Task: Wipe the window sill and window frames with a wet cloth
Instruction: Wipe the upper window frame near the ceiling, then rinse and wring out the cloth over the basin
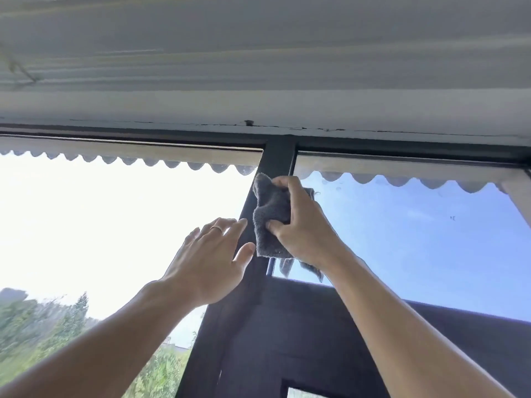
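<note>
Head view, looking up at the top of a window: the right hand point(301, 225) holds a grey cloth point(270, 214) against the dark upright bar of the window frame point(277, 159), just below where that bar meets the top rail. Its grip is clamped on the cloth, with the thumb curled over the lower edge and the fingers curled over the upper edge, so the cloth is bunched between them. A loose corner of the cloth hangs down below the wrist, in front of the right pane.

The left hand point(209, 262) is beside it, lower and to the left, laid flat with fingers straight and slightly spread. Its grip is apart and holds nothing. The fingertips and thumb reach the left edge of the same upright bar, and the thumb tip lies just beside the cloth; I cannot tell whether they touch. A ring point(217, 228) sits on one finger.

Above the frame runs a pale wall strip point(258, 110) with a thin crack along its lower edge. Through the glass a scalloped awning edge point(143, 160) shows across both panes, with bright sky on the left, blue sky on the right, and green trees point(57, 326) at the lower left. A dark horizontal section of frame crosses below the right pane.
</note>
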Demonstrator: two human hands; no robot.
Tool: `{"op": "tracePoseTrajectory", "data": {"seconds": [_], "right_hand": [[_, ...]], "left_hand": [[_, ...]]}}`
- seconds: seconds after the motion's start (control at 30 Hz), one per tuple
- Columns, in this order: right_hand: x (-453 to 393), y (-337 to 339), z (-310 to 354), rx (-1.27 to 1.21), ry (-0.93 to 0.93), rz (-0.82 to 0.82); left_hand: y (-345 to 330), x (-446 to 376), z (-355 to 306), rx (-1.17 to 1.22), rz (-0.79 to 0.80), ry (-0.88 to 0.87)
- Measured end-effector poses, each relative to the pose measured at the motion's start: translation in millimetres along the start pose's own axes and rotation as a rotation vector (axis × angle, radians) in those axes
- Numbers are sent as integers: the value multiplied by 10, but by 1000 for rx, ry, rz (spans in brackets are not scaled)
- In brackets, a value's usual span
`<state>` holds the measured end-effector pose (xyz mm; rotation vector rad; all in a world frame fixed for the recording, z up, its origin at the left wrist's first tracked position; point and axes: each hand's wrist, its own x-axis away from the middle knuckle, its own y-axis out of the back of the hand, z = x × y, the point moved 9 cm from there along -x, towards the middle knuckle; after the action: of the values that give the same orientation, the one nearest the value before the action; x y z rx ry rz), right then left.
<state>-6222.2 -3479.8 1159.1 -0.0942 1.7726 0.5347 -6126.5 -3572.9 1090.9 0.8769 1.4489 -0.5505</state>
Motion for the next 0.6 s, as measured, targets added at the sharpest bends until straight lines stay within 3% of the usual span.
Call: {"op": "tracePoseTrajectory", "data": {"seconds": [0.13, 0.23, 0.37, 0.5, 0.6], "right_hand": [[666, -163, 269, -6, -48, 85], [1176, -337, 589, 39, 23, 98], [1798, -584, 716, 29, -43, 42], [2606, -850, 816, 99, -155, -69], [3587, -1285, 1228, 189, -199, -127]], "left_hand": [[289, 436, -52, 285, -154, -39], [323, 823, -104, 601, -113, -59], [352, 1401, 90, 584, -235, -69], [150, 2219, 301, 683, -178, -65], [11, 3306, 686, 810, -172, -106]]}}
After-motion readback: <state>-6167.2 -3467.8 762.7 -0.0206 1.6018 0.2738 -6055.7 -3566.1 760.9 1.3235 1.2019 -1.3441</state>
